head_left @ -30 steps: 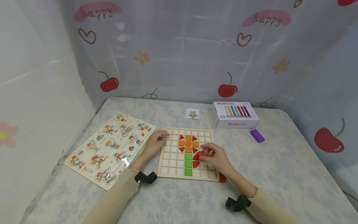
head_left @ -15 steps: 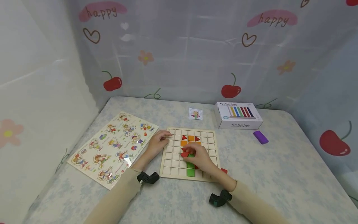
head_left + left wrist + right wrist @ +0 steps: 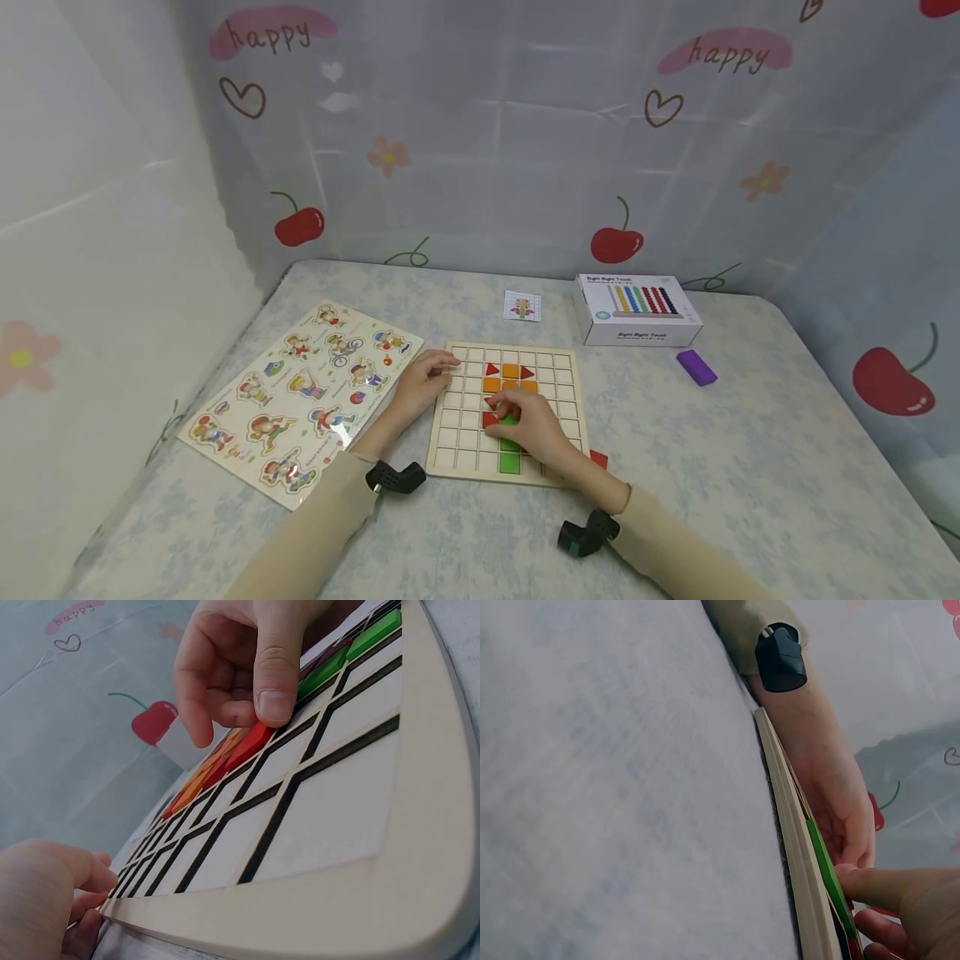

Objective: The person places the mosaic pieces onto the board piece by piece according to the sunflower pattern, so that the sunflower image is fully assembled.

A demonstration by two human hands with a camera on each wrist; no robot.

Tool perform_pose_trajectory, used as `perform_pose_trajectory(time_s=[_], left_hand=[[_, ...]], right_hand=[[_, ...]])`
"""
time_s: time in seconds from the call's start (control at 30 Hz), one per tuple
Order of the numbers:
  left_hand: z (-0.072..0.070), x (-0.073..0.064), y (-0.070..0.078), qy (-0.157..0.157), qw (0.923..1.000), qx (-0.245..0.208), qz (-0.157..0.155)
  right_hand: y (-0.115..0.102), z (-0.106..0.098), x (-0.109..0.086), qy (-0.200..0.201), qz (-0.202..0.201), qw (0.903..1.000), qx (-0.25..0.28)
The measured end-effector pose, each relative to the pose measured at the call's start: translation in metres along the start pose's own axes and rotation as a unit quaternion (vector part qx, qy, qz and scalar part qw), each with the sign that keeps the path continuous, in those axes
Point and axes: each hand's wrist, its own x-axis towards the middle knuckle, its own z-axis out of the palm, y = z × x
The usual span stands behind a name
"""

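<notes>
In the head view my right hand (image 3: 528, 425) is over the middle of a wooden grid board (image 3: 459, 458). Its thumb and fingers pinch a red piece (image 3: 490, 420), which lies low in a cell left of the green squares (image 3: 510, 462). From the left wrist view, the thumb meets the near end of this red piece (image 3: 250, 746). My left hand (image 3: 422, 383) rests with relaxed fingers against the board's left edge. Orange squares (image 3: 510, 371) and red triangles (image 3: 527, 372) fill cells farther up. My right hand covers part of the pattern.
A picture puzzle board (image 3: 300, 400) lies at the left. Behind the grid board are a small pattern card (image 3: 522, 306) and a white box (image 3: 637, 310). A purple block (image 3: 697, 367) lies at the right. Another red piece (image 3: 598, 460) sits beside the board's right edge.
My right hand has moved left across the board with the red piece, from the right of the green squares to their left, then lowered it to a cell. The left hand stays put.
</notes>
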Motion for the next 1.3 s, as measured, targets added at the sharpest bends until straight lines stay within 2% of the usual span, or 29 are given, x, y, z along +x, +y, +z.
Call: perform_pose_trajectory(time_s=[0.2,0.5,0.73,0.87,0.93,1.07,1.17,1.3], left_hand=[[0.000,0.000,-0.001,0.002,1.0000,-0.002,0.003],[-0.001,0.000,-0.001,0.002,1.0000,-0.005,0.006],[-0.001,-0.002,0.000,-0.002,0.9999,-0.011,0.000],[0.000,-0.002,-0.001,0.001,1.0000,-0.008,0.002],[0.000,-0.002,-0.001,0.002,1.0000,-0.009,0.002],[0.000,-0.001,0.000,0.000,0.9999,-0.010,0.000],[0.001,-0.001,-0.001,-0.001,1.0000,-0.009,0.002],[0.001,0.000,-0.002,0.000,0.9999,-0.013,0.008]], right_hand=[[0.000,0.001,-0.001,0.001,-0.002,1.0000,0.001],[-0.001,-0.002,0.000,-0.005,0.018,0.9998,0.007],[0.002,-0.018,-0.008,0.029,0.019,0.9992,0.021],[0.010,-0.036,-0.022,0.046,0.029,0.9982,0.024],[0.005,-0.047,-0.031,0.054,0.039,0.9977,0.015],[0.016,-0.070,-0.053,0.060,0.069,0.9958,0.010],[0.036,-0.084,-0.070,0.041,0.086,0.9953,0.015],[0.046,-0.097,-0.090,0.001,0.082,0.9965,0.016]])
